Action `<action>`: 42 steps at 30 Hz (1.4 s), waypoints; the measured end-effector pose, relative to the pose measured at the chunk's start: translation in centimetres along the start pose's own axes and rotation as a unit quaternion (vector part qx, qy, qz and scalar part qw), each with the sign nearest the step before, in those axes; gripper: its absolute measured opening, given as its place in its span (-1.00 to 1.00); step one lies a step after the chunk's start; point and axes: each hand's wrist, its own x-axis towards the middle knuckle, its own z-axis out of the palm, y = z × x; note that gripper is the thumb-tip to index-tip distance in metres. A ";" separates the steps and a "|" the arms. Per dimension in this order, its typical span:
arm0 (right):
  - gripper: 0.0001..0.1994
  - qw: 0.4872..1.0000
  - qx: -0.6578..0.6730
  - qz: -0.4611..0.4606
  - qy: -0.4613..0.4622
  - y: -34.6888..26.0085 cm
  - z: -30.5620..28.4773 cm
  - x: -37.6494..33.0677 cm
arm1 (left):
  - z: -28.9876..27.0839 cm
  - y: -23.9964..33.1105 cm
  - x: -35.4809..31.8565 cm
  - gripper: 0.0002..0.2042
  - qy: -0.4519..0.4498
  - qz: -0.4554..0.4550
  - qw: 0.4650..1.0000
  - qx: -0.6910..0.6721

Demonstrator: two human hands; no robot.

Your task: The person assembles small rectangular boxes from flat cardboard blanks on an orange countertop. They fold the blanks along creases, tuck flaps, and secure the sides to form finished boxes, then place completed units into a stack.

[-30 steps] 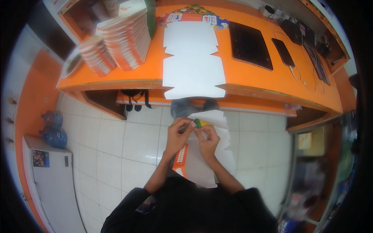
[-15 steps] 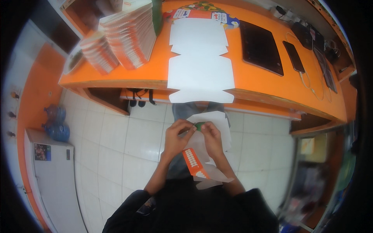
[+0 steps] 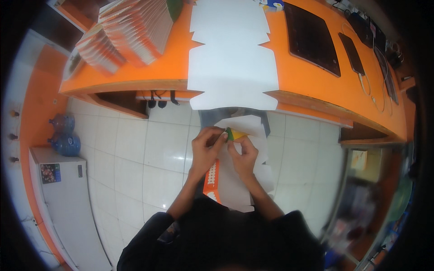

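Head view: left hand [image 3: 205, 147] and right hand [image 3: 244, 157] pinch a green-yellow bit [image 3: 236, 134].
White card [image 3: 233, 67] lies on the orange surface [image 3: 177, 65].

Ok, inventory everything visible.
Small item: one, green and yellow, centre
Printed card: one, orange and white, below item
Table: one, orange, top
Card sheet: one, white, on table
Card piles: two, orange and white, table's left
Tablet: one, black, table's right
Phone: one, black, beside tablet
Cables: several, some white, table's right
Bottles: two, blue, left
Boxy unit: one, white, lower left
Floor: one, white tiles, below table
Sleeves: two, black, bottom
Left grip, right grip: one each, bare, at item
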 end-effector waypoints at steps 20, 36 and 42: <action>-0.88 0.976 0.119 0.172 -0.060 -1.7 -2.7 0.5 | 0.6 -1.0 -0.5 -0.91 -0.063 0.038 0.997 0.022; -0.89 0.957 0.196 0.214 -0.007 0.6 -1.8 -1.9 | -0.3 -0.4 -1.9 -0.83 -0.117 0.089 0.982 0.119; -0.86 0.930 0.161 0.230 -0.237 0.9 -1.9 -1.8 | -0.3 -0.6 -1.4 -0.79 -0.150 -0.079 0.985 -0.036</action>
